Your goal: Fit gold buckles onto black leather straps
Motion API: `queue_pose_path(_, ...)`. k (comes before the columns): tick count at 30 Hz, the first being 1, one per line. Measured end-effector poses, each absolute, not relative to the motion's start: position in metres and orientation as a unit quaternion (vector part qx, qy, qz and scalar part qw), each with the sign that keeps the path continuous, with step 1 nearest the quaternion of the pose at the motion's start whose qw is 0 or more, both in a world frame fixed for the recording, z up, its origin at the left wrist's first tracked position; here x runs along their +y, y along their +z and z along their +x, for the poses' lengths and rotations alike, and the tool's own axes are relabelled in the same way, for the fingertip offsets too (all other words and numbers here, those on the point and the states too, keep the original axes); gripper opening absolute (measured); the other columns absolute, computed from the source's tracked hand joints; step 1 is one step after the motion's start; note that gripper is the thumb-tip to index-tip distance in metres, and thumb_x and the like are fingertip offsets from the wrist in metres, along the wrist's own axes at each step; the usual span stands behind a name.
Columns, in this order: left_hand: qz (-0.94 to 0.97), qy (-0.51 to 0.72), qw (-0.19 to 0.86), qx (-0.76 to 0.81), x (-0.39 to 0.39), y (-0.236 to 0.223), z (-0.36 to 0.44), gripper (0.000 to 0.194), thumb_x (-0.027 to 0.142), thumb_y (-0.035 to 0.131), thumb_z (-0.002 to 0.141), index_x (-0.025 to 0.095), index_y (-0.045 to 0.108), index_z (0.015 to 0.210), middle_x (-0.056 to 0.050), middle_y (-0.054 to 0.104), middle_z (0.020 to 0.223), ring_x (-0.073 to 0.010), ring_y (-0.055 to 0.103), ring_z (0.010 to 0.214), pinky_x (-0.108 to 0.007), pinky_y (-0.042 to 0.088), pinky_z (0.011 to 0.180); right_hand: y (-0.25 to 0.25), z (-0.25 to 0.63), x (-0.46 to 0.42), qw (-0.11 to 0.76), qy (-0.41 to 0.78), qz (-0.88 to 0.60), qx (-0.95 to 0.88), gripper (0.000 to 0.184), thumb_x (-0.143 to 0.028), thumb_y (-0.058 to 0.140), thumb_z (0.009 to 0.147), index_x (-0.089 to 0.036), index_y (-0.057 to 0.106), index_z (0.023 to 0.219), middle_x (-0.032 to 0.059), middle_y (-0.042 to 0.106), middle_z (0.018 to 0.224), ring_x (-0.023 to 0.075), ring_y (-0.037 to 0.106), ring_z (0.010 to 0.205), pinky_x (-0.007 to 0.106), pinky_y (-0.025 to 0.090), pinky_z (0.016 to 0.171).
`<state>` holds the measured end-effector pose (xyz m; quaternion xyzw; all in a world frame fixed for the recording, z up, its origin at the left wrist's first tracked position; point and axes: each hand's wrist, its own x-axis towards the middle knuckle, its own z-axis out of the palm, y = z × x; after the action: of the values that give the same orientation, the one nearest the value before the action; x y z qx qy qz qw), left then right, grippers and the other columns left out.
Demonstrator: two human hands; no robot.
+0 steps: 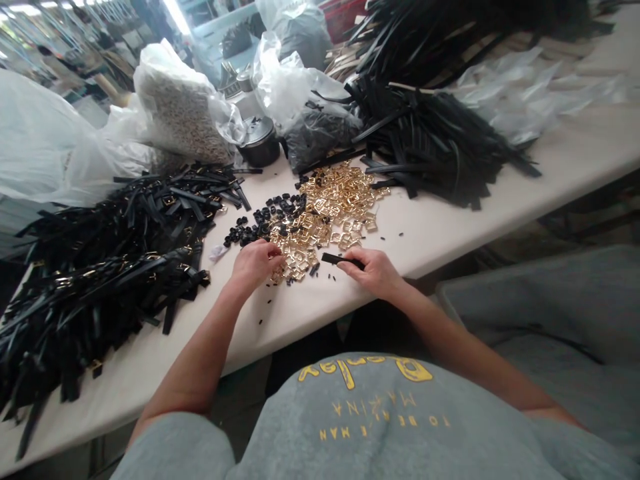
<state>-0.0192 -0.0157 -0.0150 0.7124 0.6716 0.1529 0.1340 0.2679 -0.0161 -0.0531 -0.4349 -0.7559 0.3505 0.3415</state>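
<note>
My right hand [373, 270] is closed on a short black strap [330, 259], whose flat end points left over the table. At the near left edge of a pile of gold buckles [345, 190], my left hand [256, 263] has its fingers bent together; whether they pinch a piece is too small to make out. Small black loops [280, 208] lie heaped just beyond the left hand, touching the buckles. A few tiny black bits are scattered between my hands and along the table's near side.
Black straps fitted with gold buckles [150, 220] are heaped on the left. More black straps [430, 140] lie at the back right. Plastic bags [175, 100] and a dark round tin [259, 141] stand behind. The table's front edge [310, 321] runs close to my body.
</note>
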Motion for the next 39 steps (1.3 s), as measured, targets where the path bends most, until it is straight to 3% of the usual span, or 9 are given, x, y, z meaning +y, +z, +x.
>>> queue_pose_path(5,0.712,0.176,0.121,0.669,-0.023,-0.015,-0.019,0.005,0.024,0.073,0.076,0.024,0.075,0.072,-0.004,0.065,0.08,-0.0178,0.055,0.064,-0.031,0.037,0.064,-0.055,0.269,-0.017,0.343,0.351,-0.425,-0.76,0.024,-0.038,0.061,0.089,-0.018,0.065,0.076,-0.0002,0.062,0.068,0.0133,0.054,0.063,0.025,0.038,0.063)
queue_pose_path(9,0.672,0.268,0.15,0.674,-0.033,-0.019,-0.022,0.006,0.026,0.076,0.073,0.023,0.072,0.07,-0.001,0.064,0.071,-0.0148,0.054,0.06,-0.028,0.038,0.061,-0.055,0.27,-0.017,0.357,0.363,-0.416,-0.753,0.023,-0.037,0.061,0.088,-0.018,0.065,0.077,-0.0007,0.061,0.067,0.0122,0.051,0.061,0.025,0.036,0.062)
queue_pose_path(12,0.554,0.397,0.268,0.681,-0.034,-0.02,-0.021,0.02,0.035,0.08,0.069,0.02,0.068,0.071,0.001,0.062,0.062,-0.012,0.054,0.055,-0.024,0.039,0.053,-0.054,0.271,-0.016,0.367,0.383,-0.415,-0.74,0.024,-0.037,0.06,0.088,-0.017,0.065,0.076,-0.0016,0.059,0.064,0.0114,0.048,0.059,0.025,0.034,0.06)
queue_pose_path(15,0.404,0.521,0.431,0.616,-0.027,-0.014,-0.009,0.034,0.04,0.087,0.062,0.017,0.066,0.076,-0.001,0.069,0.069,-0.0111,0.062,0.058,-0.019,0.046,0.053,-0.054,0.271,-0.014,0.369,0.416,-0.414,-0.721,0.026,-0.038,0.059,0.088,-0.017,0.063,0.072,-0.0026,0.056,0.06,0.0106,0.047,0.057,0.024,0.034,0.058)
queue_pose_path(20,0.228,0.609,0.58,0.491,-0.012,-0.003,0.027,0.026,0.023,0.087,0.067,0.017,0.064,0.076,0.0,0.073,0.075,-0.0084,0.068,0.061,-0.014,0.055,0.057,-0.047,0.273,-0.015,0.378,0.525,-0.403,-0.647,0.03,-0.043,0.062,0.085,-0.017,0.06,0.07,-0.0036,0.056,0.057,0.0078,0.045,0.047,0.023,0.034,0.049)
queue_pose_path(24,0.149,0.618,0.627,0.449,-0.006,-0.006,0.047,0.013,0.02,0.076,0.082,0.015,0.065,0.078,-0.001,0.074,0.079,-0.008,0.071,0.065,-0.011,0.055,0.056,-0.023,0.298,-0.016,0.474,0.6,-0.349,-0.541,0.036,-0.052,0.069,0.081,-0.018,0.061,0.073,-0.0006,0.064,0.067,0.0064,0.047,0.046,0.021,0.035,0.045)
queue_pose_path(29,0.164,0.611,0.647,0.426,-0.007,-0.015,0.056,0.016,0.022,0.08,0.077,0.016,0.065,0.076,0.0,0.073,0.077,-0.0116,0.073,0.072,-0.014,0.057,0.06,0.018,0.335,-0.009,0.629,0.566,-0.317,-0.428,0.04,-0.055,0.08,0.072,-0.019,0.062,0.073,-0.0005,0.066,0.071,0.006,0.049,0.048,0.02,0.036,0.043)
queue_pose_path(34,0.226,0.621,0.615,0.429,-0.01,-0.018,0.061,0.028,0.025,0.088,0.063,0.017,0.063,0.073,0.0,0.073,0.075,-0.0117,0.072,0.071,-0.015,0.056,0.059,0.014,0.304,-0.012,0.499,0.649,-0.336,-0.465,0.04,-0.052,0.074,0.077,-0.017,0.059,0.067,-0.0017,0.062,0.059,0.004,0.042,0.04,0.019,0.027,0.037)
queue_pose_path(39,0.274,0.617,0.581,0.454,-0.012,-0.02,0.064,0.033,0.027,0.089,0.056,0.018,0.064,0.076,0.0,0.073,0.074,-0.0117,0.071,0.065,-0.014,0.054,0.054,-0.01,0.26,-0.025,0.388,0.624,-0.365,-0.572,0.03,-0.039,0.066,0.082,-0.017,0.056,0.065,-0.0029,0.061,0.057,0.004,0.043,0.04,0.018,0.031,0.04)
